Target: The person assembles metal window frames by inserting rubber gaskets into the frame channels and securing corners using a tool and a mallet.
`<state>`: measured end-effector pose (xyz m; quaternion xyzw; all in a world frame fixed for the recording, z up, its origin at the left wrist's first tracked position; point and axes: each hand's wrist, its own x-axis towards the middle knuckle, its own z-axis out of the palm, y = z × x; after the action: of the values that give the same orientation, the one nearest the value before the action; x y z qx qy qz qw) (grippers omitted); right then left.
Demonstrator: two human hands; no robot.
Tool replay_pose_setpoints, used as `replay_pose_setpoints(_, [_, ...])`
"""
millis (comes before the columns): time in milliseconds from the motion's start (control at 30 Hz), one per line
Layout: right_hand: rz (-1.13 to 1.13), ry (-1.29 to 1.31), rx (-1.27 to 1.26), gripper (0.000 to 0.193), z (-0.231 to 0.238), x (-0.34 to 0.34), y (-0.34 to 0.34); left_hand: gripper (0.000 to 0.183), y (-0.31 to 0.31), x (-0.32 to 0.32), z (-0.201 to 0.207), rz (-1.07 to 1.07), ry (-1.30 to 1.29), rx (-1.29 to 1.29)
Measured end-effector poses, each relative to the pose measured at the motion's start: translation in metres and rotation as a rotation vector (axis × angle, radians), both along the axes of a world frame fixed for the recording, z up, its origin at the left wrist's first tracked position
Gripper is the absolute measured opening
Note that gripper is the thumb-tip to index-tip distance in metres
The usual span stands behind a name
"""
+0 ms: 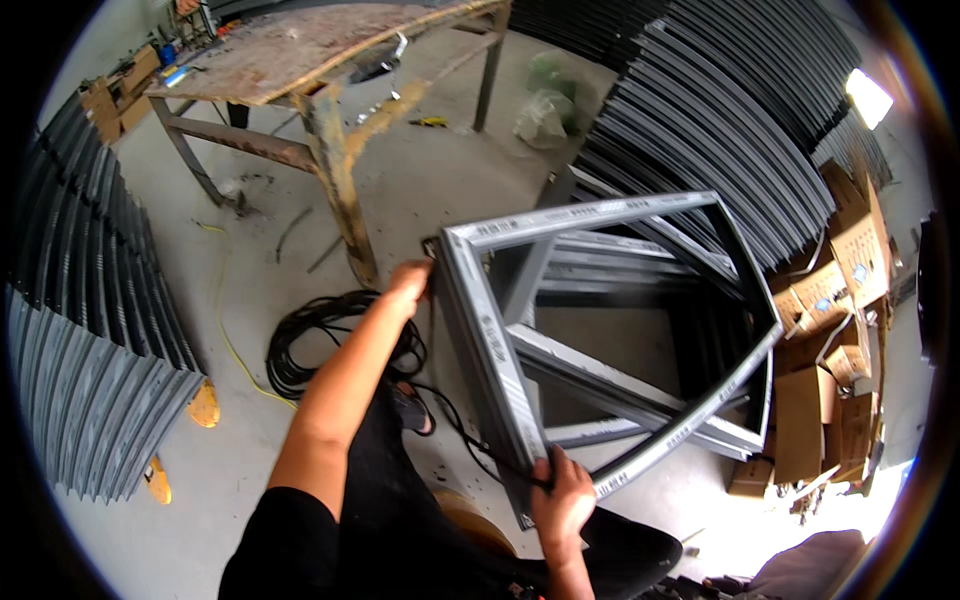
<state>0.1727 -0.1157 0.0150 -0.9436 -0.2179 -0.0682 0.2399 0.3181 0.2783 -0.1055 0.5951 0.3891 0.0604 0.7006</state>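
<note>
A grey window frame [497, 345], with printed protective film along its bars, is tilted up in front of me. My left hand [408, 286] grips its far left corner, the fingertips partly hidden behind the bar. The near corner of the frame is in my right hand [563, 497], whose fingers wrap over the bar. Beneath and to the right, more grey frames [640, 375] lie stacked at differing angles and show through its opening. A black cable [455, 425] runs from the floor toward my right hand and passes under it.
A coiled black cable [290, 345] lies left of my feet. Ahead stands a worn workbench [290, 45]. Long dark profiles are stacked at left [100, 350] and far right [700, 120]. Cardboard boxes [805, 400] line the right side. A thin yellow cord [225, 320] crosses the floor.
</note>
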Motion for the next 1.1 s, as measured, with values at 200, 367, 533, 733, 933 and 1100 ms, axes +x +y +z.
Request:
replay_pose_setpoints(200, [0.039, 0.010, 0.000, 0.028, 0.046, -0.023, -0.020, 0.034, -0.002, -0.009, 0.007, -0.007, -0.092, -0.224])
replay_pose_setpoints(367, [0.089, 0.412, 0.139, 0.031, 0.076, -0.080, -0.049, 0.029, 0.003, -0.004, 0.008, -0.063, -0.081, -0.214])
replay_pose_setpoints(533, [0.040, 0.333, 0.072, 0.015, 0.094, -0.092, -0.066, 0.026, 0.009, 0.001, 0.001, -0.060, -0.095, -0.273])
replay_pose_setpoints(733, [0.046, 0.966, 0.109, 0.012, 0.085, -0.097, -0.099, 0.029, 0.008, 0.005, 0.000, -0.011, -0.112, -0.237])
replay_pose_setpoints(933, [-0.131, 1.726, 0.935, 0.016, 0.037, -0.103, -0.125, 0.031, 0.000, 0.013, 0.000, 0.083, -0.065, -0.086])
replay_pose_setpoints(1100, [-0.171, 1.749, 1.055, 0.019, 0.032, -0.100, -0.127, 0.030, -0.001, 0.003, 0.000, -0.007, -0.011, -0.108])
